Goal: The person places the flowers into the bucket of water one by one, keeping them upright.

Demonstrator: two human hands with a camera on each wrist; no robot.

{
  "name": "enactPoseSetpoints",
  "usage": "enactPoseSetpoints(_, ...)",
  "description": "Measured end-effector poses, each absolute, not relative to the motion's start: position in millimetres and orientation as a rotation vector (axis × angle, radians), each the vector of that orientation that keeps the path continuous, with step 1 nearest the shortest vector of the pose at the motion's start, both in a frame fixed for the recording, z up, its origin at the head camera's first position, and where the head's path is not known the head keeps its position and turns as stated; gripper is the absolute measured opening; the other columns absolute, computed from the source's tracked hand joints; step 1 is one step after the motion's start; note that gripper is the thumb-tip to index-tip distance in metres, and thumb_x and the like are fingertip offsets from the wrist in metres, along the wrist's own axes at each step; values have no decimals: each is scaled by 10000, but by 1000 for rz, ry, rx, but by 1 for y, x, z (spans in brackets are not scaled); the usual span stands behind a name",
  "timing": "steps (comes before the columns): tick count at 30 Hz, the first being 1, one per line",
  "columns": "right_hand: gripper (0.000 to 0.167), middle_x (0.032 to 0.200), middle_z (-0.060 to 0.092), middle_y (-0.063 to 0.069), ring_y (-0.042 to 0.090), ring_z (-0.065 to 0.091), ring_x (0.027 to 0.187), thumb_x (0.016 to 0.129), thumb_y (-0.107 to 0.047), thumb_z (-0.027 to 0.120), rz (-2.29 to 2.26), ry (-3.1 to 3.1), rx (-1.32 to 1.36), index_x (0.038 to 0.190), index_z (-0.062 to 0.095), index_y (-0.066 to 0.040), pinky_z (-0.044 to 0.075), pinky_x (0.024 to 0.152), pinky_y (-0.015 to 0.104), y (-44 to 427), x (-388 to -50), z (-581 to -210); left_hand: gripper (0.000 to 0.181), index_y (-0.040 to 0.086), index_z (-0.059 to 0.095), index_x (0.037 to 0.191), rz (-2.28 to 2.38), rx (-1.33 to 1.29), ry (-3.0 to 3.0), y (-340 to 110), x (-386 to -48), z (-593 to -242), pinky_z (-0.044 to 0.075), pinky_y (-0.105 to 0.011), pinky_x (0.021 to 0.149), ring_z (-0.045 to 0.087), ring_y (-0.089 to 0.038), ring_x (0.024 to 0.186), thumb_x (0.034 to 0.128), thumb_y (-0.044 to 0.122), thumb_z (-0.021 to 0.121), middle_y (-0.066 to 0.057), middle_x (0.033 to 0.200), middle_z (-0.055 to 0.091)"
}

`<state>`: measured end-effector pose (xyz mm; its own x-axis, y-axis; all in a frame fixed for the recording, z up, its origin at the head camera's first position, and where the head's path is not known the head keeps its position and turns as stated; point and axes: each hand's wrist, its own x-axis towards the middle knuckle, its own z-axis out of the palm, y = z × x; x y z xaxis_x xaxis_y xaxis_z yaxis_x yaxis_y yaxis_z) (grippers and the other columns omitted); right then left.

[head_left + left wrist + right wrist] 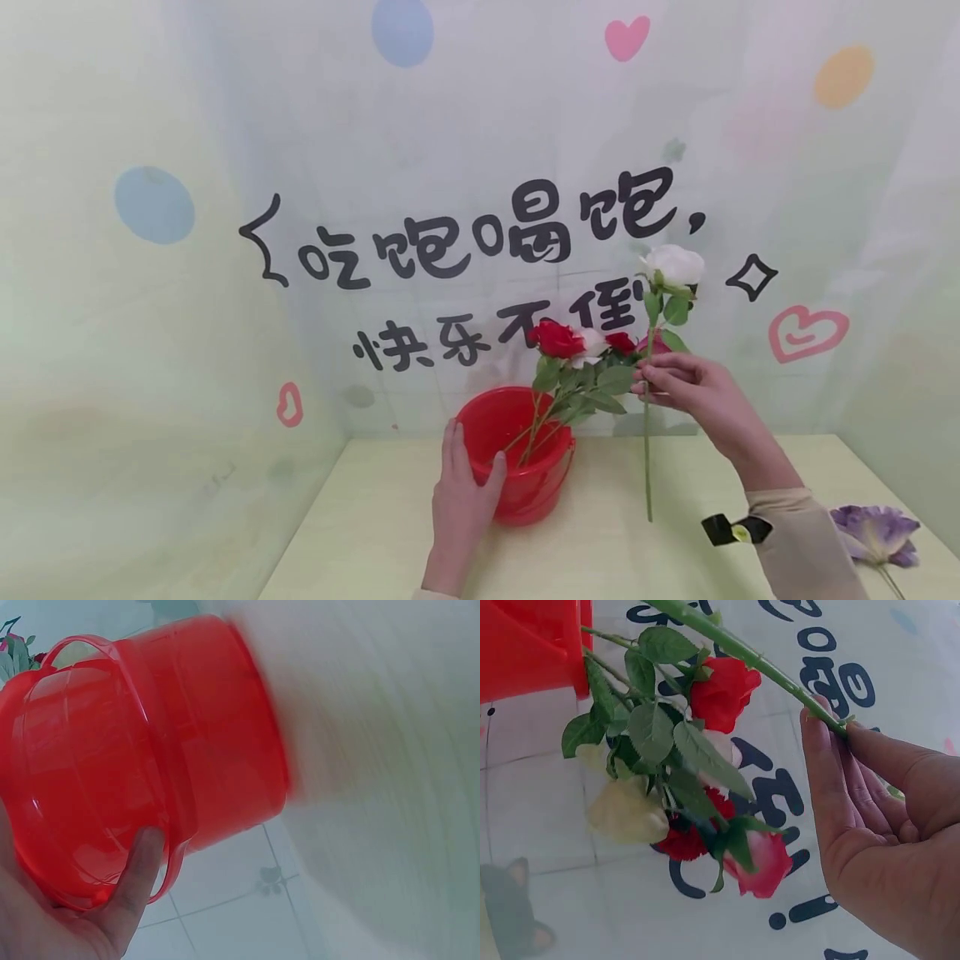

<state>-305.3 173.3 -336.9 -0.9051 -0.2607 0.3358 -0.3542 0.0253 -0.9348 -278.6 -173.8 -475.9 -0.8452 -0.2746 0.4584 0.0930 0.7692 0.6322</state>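
Note:
A white rose (673, 265) stands upright in the air, right of the red bucket (528, 496). My right hand (693, 392) pinches its green stem (754, 660) between thumb and fingertips, and the stem's lower end hangs free. My left hand (463, 492) holds the bucket by its near left rim, the thumb (142, 862) lying against the red plastic in the left wrist view. Several flowers lean right out of the bucket, among them a red rose (557, 340) and a pink rose (759, 859); a pale yellowish flower (630, 810) also shows in the right wrist view.
On the table (382, 508) at the right lies a purple flower (877, 533), partly behind the right sleeve (806, 542). Behind the table hangs a pale printed curtain (465, 125) with black lettering and hearts.

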Motion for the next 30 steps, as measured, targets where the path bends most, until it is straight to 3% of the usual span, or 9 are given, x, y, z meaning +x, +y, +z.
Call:
enactPoseSetpoints(9, 443, 1139, 776, 37, 184, 776, 1014, 1043, -187, 691, 2027, -2130, 639, 1354, 596, 114, 607, 912, 293, 133, -321, -310, 982, 145, 288, 1666, -921, 142, -2424, -174, -278, -479, 651, -469, 817, 723, -301, 1019, 891, 434, 818, -42, 1661, 363)
enactPoseSetpoints(17, 421, 1161, 773, 118, 173, 779, 973, 1030, -179, 709, 2064, -2008, 626, 1327, 621, 106, 606, 911, 297, 104, -334, -316, 983, 140, 291, 1664, -907, 138, -2433, -174, -276, -482, 653, -449, 813, 731, -264, 952, 891, 445, 816, -41, 1662, 365)
enactPoseSetpoints(20, 429, 1163, 771, 149, 149, 781, 947, 1033, -172, 703, 2073, -1969, 633, 1328, 612, 126, 608, 903, 289, 95, -340, -318, 977, 134, 294, 1663, -904, 140, -2436, -173, -276, -481, 652, -458, 813, 732, -278, 960, 895, 447, 811, -45, 1667, 358)
enactPoseSetpoints(30, 414, 1243, 737, 202, 135, 766, 958, 1039, -230, 698, 2024, -1914, 554, 1339, 646, 51, 605, 905, 273, 78, -354, -316, 965, 156, 281, 1673, -914, 143, -2431, -173, -278, -476, 646, -479, 838, 727, -307, 1030, 911, 461, 788, -17, 1686, 331)
